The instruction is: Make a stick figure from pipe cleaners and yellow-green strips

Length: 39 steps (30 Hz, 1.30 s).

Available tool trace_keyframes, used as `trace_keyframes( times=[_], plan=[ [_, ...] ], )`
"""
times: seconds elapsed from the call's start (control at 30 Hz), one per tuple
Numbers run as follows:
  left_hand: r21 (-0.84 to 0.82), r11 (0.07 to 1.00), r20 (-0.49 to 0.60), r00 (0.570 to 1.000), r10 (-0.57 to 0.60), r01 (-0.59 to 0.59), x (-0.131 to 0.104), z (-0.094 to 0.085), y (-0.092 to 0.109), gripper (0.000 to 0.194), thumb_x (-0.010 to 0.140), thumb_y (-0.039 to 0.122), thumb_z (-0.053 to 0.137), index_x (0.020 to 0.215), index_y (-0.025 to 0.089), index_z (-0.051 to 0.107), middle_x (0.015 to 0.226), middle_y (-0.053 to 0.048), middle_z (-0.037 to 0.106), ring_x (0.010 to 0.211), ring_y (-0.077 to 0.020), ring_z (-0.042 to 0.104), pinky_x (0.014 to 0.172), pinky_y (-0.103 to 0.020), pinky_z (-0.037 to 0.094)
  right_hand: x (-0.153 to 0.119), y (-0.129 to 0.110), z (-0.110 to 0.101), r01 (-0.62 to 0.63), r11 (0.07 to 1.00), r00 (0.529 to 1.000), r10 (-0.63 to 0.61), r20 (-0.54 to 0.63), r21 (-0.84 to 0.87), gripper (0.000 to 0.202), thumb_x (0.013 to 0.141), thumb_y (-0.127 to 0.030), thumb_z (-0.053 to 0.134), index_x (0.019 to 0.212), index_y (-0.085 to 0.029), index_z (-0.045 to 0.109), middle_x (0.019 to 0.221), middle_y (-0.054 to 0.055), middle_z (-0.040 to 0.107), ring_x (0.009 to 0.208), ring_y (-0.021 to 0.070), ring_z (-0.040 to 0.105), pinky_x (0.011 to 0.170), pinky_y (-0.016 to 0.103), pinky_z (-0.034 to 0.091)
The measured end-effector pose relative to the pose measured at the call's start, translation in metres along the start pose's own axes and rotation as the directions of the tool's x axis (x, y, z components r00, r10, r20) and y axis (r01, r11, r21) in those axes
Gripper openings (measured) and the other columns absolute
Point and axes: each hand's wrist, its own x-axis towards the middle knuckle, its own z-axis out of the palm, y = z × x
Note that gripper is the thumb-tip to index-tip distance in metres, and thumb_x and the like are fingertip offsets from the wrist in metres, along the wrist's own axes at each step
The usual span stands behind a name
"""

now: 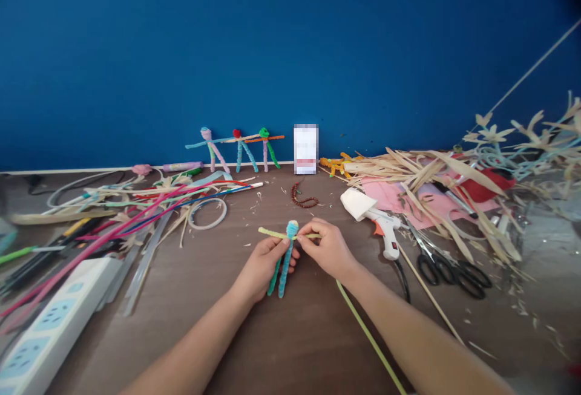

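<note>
A small pipe-cleaner figure [285, 265] with a blue body, blue and green legs and yellow-green arms is held upright over the table. My left hand [267, 262] grips it by the body, thumb in front and fingers behind. At the figure's right arm, my right hand [327, 245] pinches the yellow-green strip close to the body. Beneath my right wrist a long yellow-green strip [370, 337] runs toward the table's near edge. Against the blue wall stand three similar figures [240, 150] with arms outstretched.
On the right lie a white glue gun [385, 231], black-handled scissors [447, 268] and a heap of pale dried strips [408, 168]. A white power strip [59, 322] and coloured pipe cleaners [149, 207] cover the left. A bead bracelet [304, 201] lies before a blurred white card [305, 148].
</note>
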Motion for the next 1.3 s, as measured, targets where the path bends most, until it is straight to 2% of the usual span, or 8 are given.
trace_keyframes(
  times=[0.13, 0.3, 0.47, 0.7, 0.97, 1.13, 1.3],
  plan=[
    [-0.030, 0.999, 0.045, 0.998, 0.037, -0.036, -0.001, -0.001, 0.001, 0.020, 0.070, 0.033, 0.057, 0.071, 0.013, 0.055, 0.058, -0.001, 0.059, 0.046, -0.0084, 0.051, 0.049, -0.020, 0.043, 0.001, 0.003, 0.002, -0.061, 0.998, 0.998, 0.061, -0.009, 0.009, 0.010, 0.070, -0.022, 0.051, 0.065, -0.016, 0.057, 0.065, 0.001, 0.056, 0.058, 0.0099, 0.050, 0.053, 0.020, 0.040],
    [-0.083, 0.996, 0.066, 0.998, 0.025, -0.020, 0.000, -0.003, -0.001, 0.019, 0.069, 0.031, 0.059, 0.074, 0.014, 0.052, 0.061, -0.001, 0.059, 0.046, -0.0079, 0.051, 0.049, -0.021, 0.044, 0.003, 0.002, 0.001, -0.174, 0.981, 0.983, 0.168, 0.074, 0.082, 0.014, 0.069, -0.026, 0.051, 0.063, -0.015, 0.056, 0.054, -0.002, 0.052, 0.047, 0.0070, 0.042, 0.044, 0.018, 0.035],
    [-0.073, 0.997, 0.035, 0.999, 0.020, -0.018, 0.000, -0.002, 0.000, 0.020, 0.067, 0.031, 0.060, 0.076, 0.014, 0.052, 0.061, 0.000, 0.058, 0.045, -0.0075, 0.051, 0.047, -0.020, 0.044, 0.004, 0.000, -0.001, -0.199, 0.977, 0.976, 0.189, 0.109, 0.081, 0.012, 0.066, -0.025, 0.053, 0.060, -0.015, 0.055, 0.052, -0.003, 0.050, 0.048, 0.0073, 0.041, 0.046, 0.018, 0.035],
    [-0.167, 0.986, 0.036, 0.999, 0.013, -0.007, 0.001, -0.003, 0.002, 0.015, 0.068, 0.027, 0.059, 0.071, 0.014, 0.052, 0.058, -0.003, 0.060, 0.047, -0.0111, 0.054, 0.050, -0.024, 0.045, 0.009, 0.009, -0.003, -0.200, 0.975, 0.980, 0.196, 0.045, 0.093, 0.012, 0.068, -0.025, 0.051, 0.061, -0.015, 0.054, 0.058, -0.001, 0.054, 0.056, 0.0106, 0.048, 0.054, 0.021, 0.040],
    [-0.137, 0.990, 0.063, 0.998, 0.022, -0.013, 0.003, -0.005, 0.000, 0.018, 0.067, 0.028, 0.061, 0.075, 0.013, 0.055, 0.060, -0.003, 0.061, 0.047, -0.0092, 0.053, 0.049, -0.022, 0.045, 0.008, 0.000, -0.002, -0.220, 0.969, 0.968, 0.202, 0.151, 0.111, 0.011, 0.066, -0.024, 0.054, 0.063, -0.014, 0.058, 0.061, 0.000, 0.059, 0.059, 0.0108, 0.052, 0.059, 0.022, 0.041],
    [-0.105, 0.994, 0.062, 0.997, 0.045, -0.038, 0.002, -0.004, 0.001, 0.020, 0.067, 0.031, 0.061, 0.073, 0.013, 0.054, 0.060, -0.003, 0.060, 0.047, -0.0082, 0.053, 0.050, -0.021, 0.045, 0.009, -0.005, -0.006, -0.255, 0.963, 0.959, 0.240, 0.153, 0.091, 0.013, 0.065, -0.025, 0.056, 0.060, -0.013, 0.057, 0.057, -0.001, 0.057, 0.054, 0.0090, 0.048, 0.055, 0.021, 0.038],
    [-0.068, 0.997, 0.090, 0.995, 0.050, -0.044, 0.002, -0.005, 0.001, 0.021, 0.067, 0.032, 0.061, 0.074, 0.013, 0.054, 0.061, -0.002, 0.060, 0.047, -0.0074, 0.052, 0.050, -0.020, 0.045, 0.008, -0.005, -0.007, -0.293, 0.945, 0.942, 0.260, 0.212, 0.147, 0.014, 0.063, -0.026, 0.059, 0.060, -0.013, 0.057, 0.054, -0.003, 0.053, 0.050, 0.0067, 0.042, 0.051, 0.019, 0.035]
  ],
)
